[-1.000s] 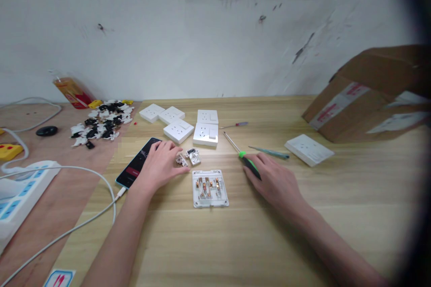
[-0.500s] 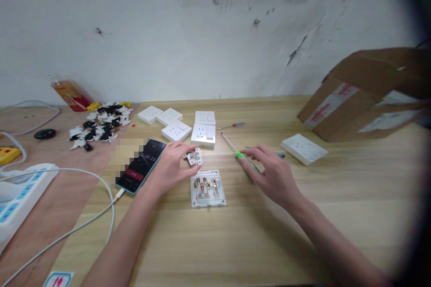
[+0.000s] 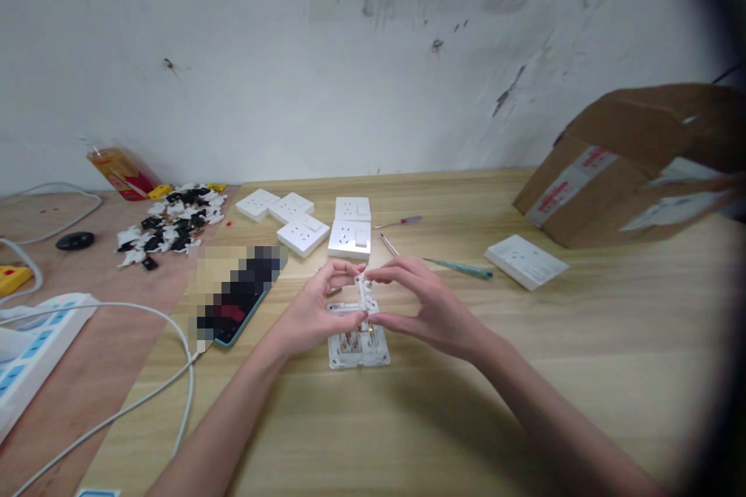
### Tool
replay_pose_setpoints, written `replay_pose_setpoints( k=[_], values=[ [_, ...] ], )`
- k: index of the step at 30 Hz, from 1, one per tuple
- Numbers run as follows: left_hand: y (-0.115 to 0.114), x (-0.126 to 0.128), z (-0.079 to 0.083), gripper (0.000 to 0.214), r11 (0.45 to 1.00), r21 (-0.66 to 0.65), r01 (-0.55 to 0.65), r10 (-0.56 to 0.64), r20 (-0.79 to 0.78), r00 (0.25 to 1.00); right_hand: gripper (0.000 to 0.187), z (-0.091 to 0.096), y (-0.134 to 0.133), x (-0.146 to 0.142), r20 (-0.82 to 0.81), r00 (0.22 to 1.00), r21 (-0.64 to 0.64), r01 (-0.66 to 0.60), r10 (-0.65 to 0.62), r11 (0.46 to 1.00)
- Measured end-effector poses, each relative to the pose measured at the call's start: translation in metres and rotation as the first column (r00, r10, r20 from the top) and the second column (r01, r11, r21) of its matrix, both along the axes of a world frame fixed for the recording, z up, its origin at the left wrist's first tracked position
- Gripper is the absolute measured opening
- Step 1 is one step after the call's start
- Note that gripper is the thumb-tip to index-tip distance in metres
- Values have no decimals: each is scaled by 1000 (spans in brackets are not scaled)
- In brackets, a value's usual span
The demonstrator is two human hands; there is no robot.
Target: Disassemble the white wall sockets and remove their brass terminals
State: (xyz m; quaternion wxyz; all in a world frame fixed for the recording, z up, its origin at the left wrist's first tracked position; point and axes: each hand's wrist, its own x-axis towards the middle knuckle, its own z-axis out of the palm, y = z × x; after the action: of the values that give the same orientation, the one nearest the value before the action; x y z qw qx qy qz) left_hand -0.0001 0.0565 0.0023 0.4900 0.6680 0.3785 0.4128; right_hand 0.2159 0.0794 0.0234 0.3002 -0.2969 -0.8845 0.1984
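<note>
Small white part (image 3: 365, 293) pinched between fingertips of left hand (image 3: 318, 309) and right hand (image 3: 430, 309), both closed on it. Part held just above opened socket base (image 3: 358, 351), which lies on wooden table (image 3: 524, 388). Phone (image 3: 242, 297) seen beside left hand. White socket plates (image 3: 350, 238) grouped behind hands. Teal screwdriver (image 3: 460, 269) near right hand; cardboard box (image 3: 611, 163) at far right.

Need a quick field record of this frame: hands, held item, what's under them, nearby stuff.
left hand: pinches small white part from its left side
right hand: pinches the same part from its right side
below hands: opened socket base, flat on wooden table, metal contacts exposed
behind: four white socket plates, teal screwdriver
left: phone, pile of black and white parts
right: lone socket plate, cardboard box
</note>
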Motion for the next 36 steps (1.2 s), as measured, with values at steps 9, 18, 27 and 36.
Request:
replay_pose_setpoints(
  k=[9,18,27,36],
  values=[
    [-1,0,5,42,1000,-9,10,-11,-81,997,40,-4,2,5,-92,995,-55,-42,37,998],
    [-2,2,7,41,994,109,24,-1,-208,978,39,-6,2,9,-71,996,-80,-54,48,995],
    [-1,1,5,45,969,244,38,56,-368,928,32,-2,10,25,46,994,99,95,-100,990],
    [2,-7,-2,18,920,365,142,131,-628,767,30,-4,11,29,186,980,86,59,-75,994]
  ],
)
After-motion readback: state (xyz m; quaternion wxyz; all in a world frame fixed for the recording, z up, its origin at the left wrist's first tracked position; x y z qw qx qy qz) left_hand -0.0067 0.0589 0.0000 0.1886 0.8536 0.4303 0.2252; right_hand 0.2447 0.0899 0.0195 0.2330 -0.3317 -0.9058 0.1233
